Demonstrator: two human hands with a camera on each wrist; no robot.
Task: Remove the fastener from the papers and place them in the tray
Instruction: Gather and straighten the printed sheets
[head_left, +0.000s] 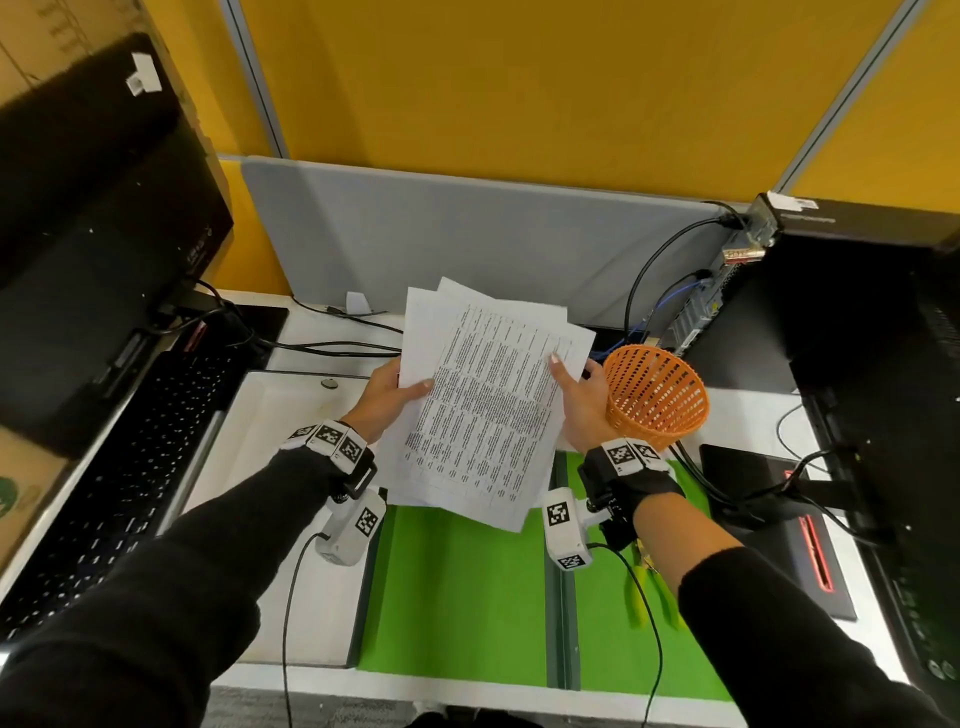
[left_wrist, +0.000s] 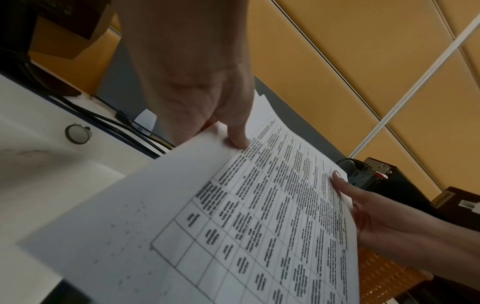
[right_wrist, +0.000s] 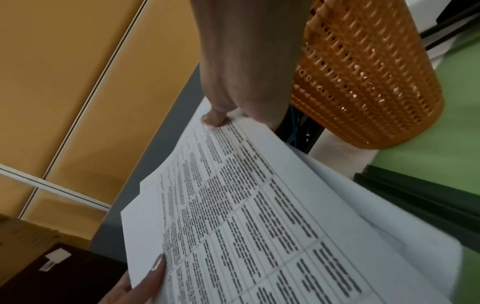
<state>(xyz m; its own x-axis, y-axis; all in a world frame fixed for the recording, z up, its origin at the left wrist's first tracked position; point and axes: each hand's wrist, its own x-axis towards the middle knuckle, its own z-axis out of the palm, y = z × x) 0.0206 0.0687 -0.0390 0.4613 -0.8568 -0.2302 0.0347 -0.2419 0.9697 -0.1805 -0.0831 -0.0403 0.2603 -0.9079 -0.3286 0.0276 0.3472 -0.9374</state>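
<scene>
A loose sheaf of printed papers (head_left: 488, 400) hangs in the air above the desk, its sheets fanned apart at the far corners. My left hand (head_left: 389, 397) pinches its left edge, thumb on top (left_wrist: 237, 131). My right hand (head_left: 576, 395) pinches its right edge, thumb on the print (right_wrist: 215, 118). No fastener shows on the papers. The white tray (head_left: 260, 431) lies on the desk under and to the left of my left hand. In the wrist views the papers (left_wrist: 233, 226) (right_wrist: 246, 226) fill the lower frame.
An orange mesh basket (head_left: 654, 395) stands right beside my right hand. A green mat (head_left: 457, 592) lies under the papers, with yellow-handled pliers (head_left: 649, 587) on its right part. A keyboard (head_left: 130, 478) and black monitor sit left; a computer, monitor and cables sit right.
</scene>
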